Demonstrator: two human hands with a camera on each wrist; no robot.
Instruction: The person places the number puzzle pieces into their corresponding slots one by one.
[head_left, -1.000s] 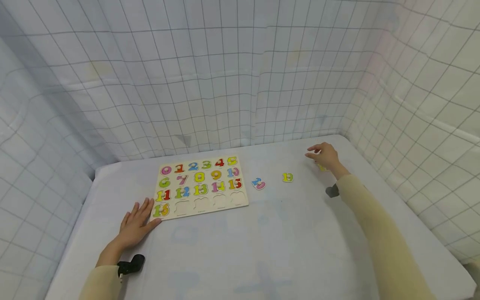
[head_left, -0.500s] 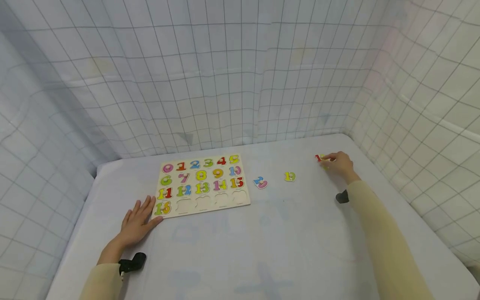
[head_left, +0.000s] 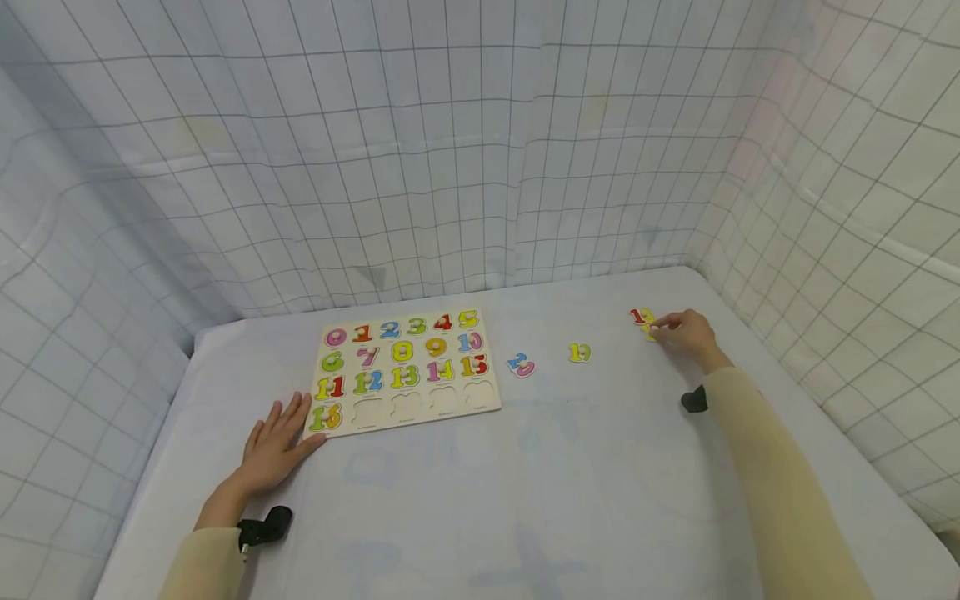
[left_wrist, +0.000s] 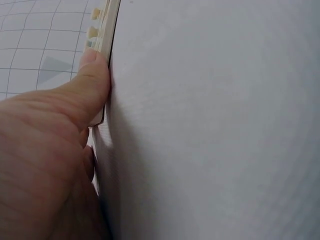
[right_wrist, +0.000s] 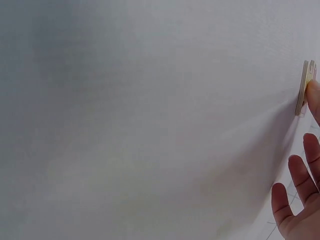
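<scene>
My left hand (head_left: 273, 454) lies flat with fingers spread at the near left corner of a wooden number puzzle board (head_left: 386, 422); its thumb (left_wrist: 95, 75) rests along the board's edge. Filled rows of number pieces run from 0 to 16, with bare recesses in the front row. At the far right, my right hand (head_left: 686, 333) pinches a yellow number piece (head_left: 648, 333) with thumb and forefinger, which mostly cover it; its other fingers are spread. A red and yellow number piece (head_left: 642, 316) lies right beside it.
A yellow and green 19 piece (head_left: 579, 353) and a blue and pink 20 piece (head_left: 521, 365) lie right of the board. White gridded cloth (head_left: 450, 167) hangs behind and at both sides of the white table (head_left: 465, 508).
My right hand has moved right and closed its fingertips on the yellow piece, uncovering the red and yellow piece. The left hand stays on the board; the head view has shifted slightly.
</scene>
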